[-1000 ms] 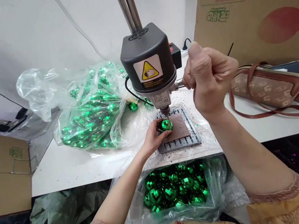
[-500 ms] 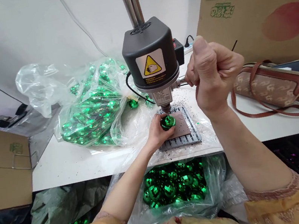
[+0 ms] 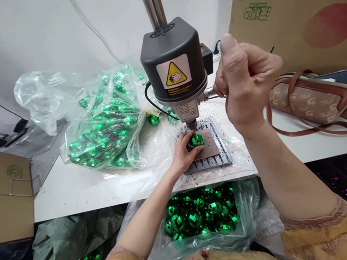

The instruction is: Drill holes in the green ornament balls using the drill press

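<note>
A small bench drill with a black motor cap stands on a steel column over a slotted grey base plate. My left hand is closed round a shiny green faceted ball and holds it on a brown pad right under the drill chuck. My right hand is a fist wrapped round the drill's feed lever, which sticks out of the machine's right side.
A clear bag of green balls lies on the white table at left. Another open bag of green balls hangs below the front edge. A brown handbag and cardboard boxes stand at right.
The drill head has come down closer to the green ball, and my right fist has turned with the lever. My left hand keeps the ball under the chuck.
</note>
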Demonstrator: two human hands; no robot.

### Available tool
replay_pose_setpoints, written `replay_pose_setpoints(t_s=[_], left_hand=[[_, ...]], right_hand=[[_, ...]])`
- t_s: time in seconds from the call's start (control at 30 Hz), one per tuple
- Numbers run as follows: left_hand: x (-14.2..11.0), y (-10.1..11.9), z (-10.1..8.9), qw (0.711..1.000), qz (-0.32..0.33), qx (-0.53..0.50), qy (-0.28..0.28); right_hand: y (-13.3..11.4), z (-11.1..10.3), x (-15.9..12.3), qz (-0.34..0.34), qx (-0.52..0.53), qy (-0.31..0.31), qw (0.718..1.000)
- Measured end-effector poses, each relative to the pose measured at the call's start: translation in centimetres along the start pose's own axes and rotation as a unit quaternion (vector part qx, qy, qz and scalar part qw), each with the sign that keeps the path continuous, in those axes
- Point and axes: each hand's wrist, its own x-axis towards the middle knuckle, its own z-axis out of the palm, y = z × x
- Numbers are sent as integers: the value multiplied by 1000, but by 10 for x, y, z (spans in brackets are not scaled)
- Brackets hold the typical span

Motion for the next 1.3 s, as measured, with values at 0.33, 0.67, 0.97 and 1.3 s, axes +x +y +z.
replay_pose_setpoints(t_s=[0.33,0.67,0.97,1.3], left_hand=[[-9,-6,16,992,-55,-108,33],[-10,-15,17,992,-54,-114,16],[-10,-19,18,992,-46,-114,9],[-11,-14,17,993,-41,-104,21]], right_hand=[[4,4,10,7,25,3,1000],[8,-8,-30,-47,32,66,996],[9,-13,-35,-74,45,45,995],[20,-22,-47,-128,68,29,989]])
